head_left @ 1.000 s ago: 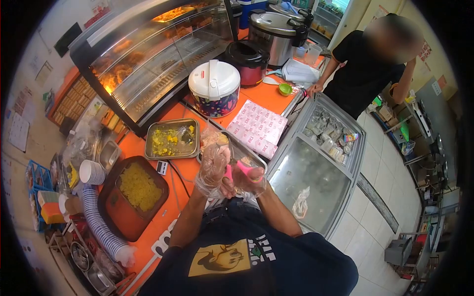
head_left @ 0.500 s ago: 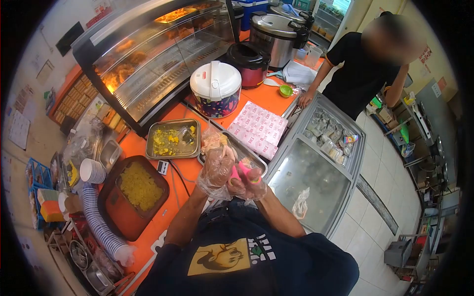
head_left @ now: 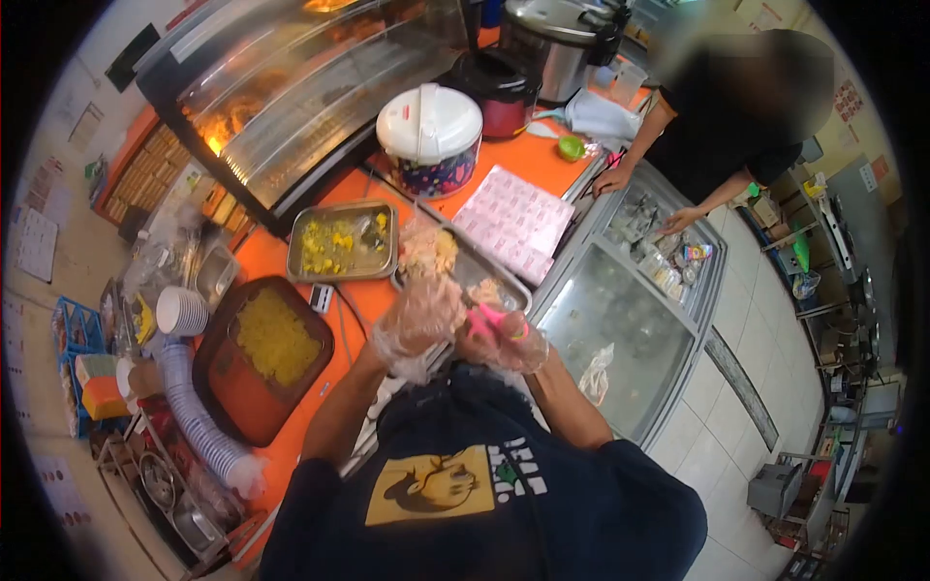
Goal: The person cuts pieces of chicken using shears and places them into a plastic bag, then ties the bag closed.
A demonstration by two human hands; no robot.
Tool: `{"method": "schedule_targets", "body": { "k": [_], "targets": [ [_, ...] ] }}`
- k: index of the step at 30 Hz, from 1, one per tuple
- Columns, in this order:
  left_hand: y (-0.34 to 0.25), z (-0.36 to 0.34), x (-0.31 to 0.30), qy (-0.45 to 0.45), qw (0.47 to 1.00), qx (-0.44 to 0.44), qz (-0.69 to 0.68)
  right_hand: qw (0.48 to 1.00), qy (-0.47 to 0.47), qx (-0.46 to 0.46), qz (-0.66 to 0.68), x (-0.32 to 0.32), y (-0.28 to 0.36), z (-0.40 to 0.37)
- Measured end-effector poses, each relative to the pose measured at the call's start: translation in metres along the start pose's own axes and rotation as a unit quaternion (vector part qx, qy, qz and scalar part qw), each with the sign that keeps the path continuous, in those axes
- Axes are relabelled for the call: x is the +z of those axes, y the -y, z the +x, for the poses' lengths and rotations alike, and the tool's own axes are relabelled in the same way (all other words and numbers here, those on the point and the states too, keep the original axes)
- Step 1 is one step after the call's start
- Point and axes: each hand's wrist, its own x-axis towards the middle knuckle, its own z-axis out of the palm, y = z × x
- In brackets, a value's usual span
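Note:
My left hand (head_left: 421, 315), in a clear plastic glove, is closed around a pale piece of meat that looks like chicken (head_left: 429, 250). Close beside it, my right hand (head_left: 513, 347), also gloved, grips scissors with pink handles (head_left: 489, 321). The scissor blades are hard to make out against the meat and the glove. Beneath both hands is a metal tray (head_left: 516, 290), partly covered by them, with pale meat pieces (head_left: 484, 292) in it.
Left of the hands are a metal tray of yellow food (head_left: 341, 271) and a brown tray (head_left: 228, 387). Printed wrapping papers (head_left: 513, 221) and a white-lidded tub (head_left: 429, 126) stand beyond. To the right, a co-worker (head_left: 736, 116) leans over a chest freezer (head_left: 620, 334).
My hands have turned, so the meat and the pink scissors show more plainly above the tray. The co-worker's raised hand has come down into the freezer. The view has shifted slightly.

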Motion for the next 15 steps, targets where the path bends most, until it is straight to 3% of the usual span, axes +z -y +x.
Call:
{"method": "schedule_targets", "body": {
  "k": [2, 4, 7, 10, 11, 14, 15],
  "targets": [
    [0.003, -0.003, 0.009, 0.000, 0.980, 0.140, 0.139, 0.998, -0.050, 0.016, 0.016, 0.018, 0.002, -0.002],
    [0.005, 0.008, 0.001, 0.013, 0.993, 0.038, -0.115, 0.997, -0.010, 0.077, -0.004, 0.020, 0.013, 0.010],
    [0.005, 0.011, -0.021, 0.059, 0.982, 0.085, 0.157, 0.998, 0.032, 0.055, 0.029, 0.006, 0.004, 0.012],
    [-0.002, 0.021, -0.034, 0.060, 0.966, 0.138, 0.209, 0.998, 0.056, 0.031, -0.024, 0.022, 0.011, 0.012],
    [0.000, 0.020, -0.022, 0.071, 0.992, 0.090, 0.048, 0.994, 0.075, 0.015, -0.072, 0.015, 0.005, 0.015],
    [-0.019, 0.034, -0.043, 0.015, 0.989, 0.121, 0.082, 0.989, -0.085, 0.096, -0.080, 0.020, 0.001, 0.017],
    [-0.023, 0.034, -0.047, 0.001, 0.988, 0.126, 0.085, 0.993, -0.060, 0.063, -0.079, 0.026, -0.004, 0.015]
  ]
}}
